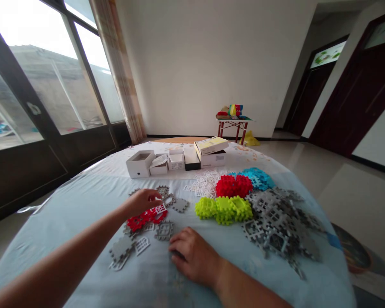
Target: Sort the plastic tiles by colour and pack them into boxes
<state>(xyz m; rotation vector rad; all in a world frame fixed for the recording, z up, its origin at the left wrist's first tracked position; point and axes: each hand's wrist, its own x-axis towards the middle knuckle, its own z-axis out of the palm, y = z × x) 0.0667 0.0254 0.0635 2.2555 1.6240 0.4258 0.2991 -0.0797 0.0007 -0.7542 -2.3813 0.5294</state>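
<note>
My left hand (144,202) reaches over a small loose group of puzzle-edged plastic pieces, its fingers curled in a pinch. A white lattice window piece (160,208) is at its fingertips, above a heap of red pieces (141,220). Around this heap lie grey interlocking pieces (164,231) and another white window piece (142,246). My right hand (195,256) rests palm down on the tablecloth, fingers loosely bent and thumb apart, with nothing visible in it. The nearest piece to it is the grey square frame just beyond its fingertips.
To the right are piles of yellow-green (223,209), red (233,186), blue (258,177), white (207,184) and grey pieces (276,218). Several boxes (140,164) line the far side of the round cloth-covered table (93,196). A small side table (233,120) stands by the wall.
</note>
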